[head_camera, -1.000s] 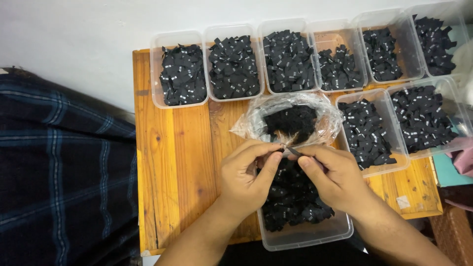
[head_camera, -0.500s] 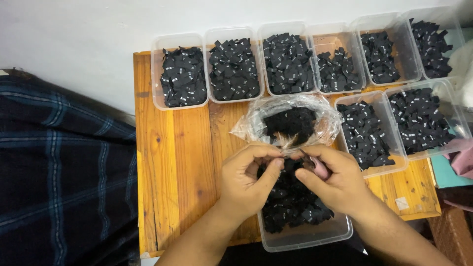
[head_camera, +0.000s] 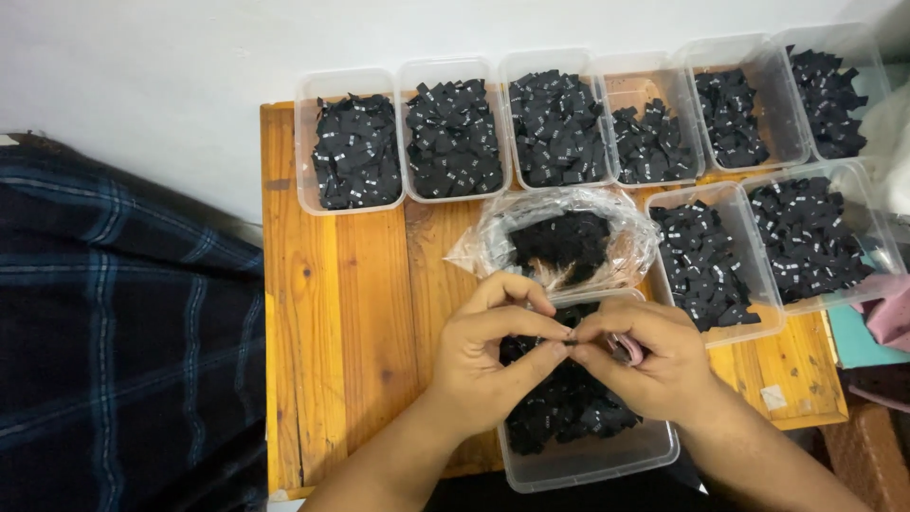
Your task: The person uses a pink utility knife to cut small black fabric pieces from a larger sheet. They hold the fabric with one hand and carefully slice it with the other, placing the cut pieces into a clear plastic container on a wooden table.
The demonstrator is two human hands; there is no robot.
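Pinching a small black tag [head_camera: 569,339] between left hand [head_camera: 493,356] and right hand [head_camera: 654,365], fingertips meeting over the tub [head_camera: 588,460]; bag [head_camera: 559,242] sitting at twelve o'clock.

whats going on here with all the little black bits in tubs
A person's left hand and right hand meet fingertip to fingertip, pinching a small black tag over a clear tub full of them. Behind sits an open plastic bag of more tags, and eight other filled tubs line the wooden table.
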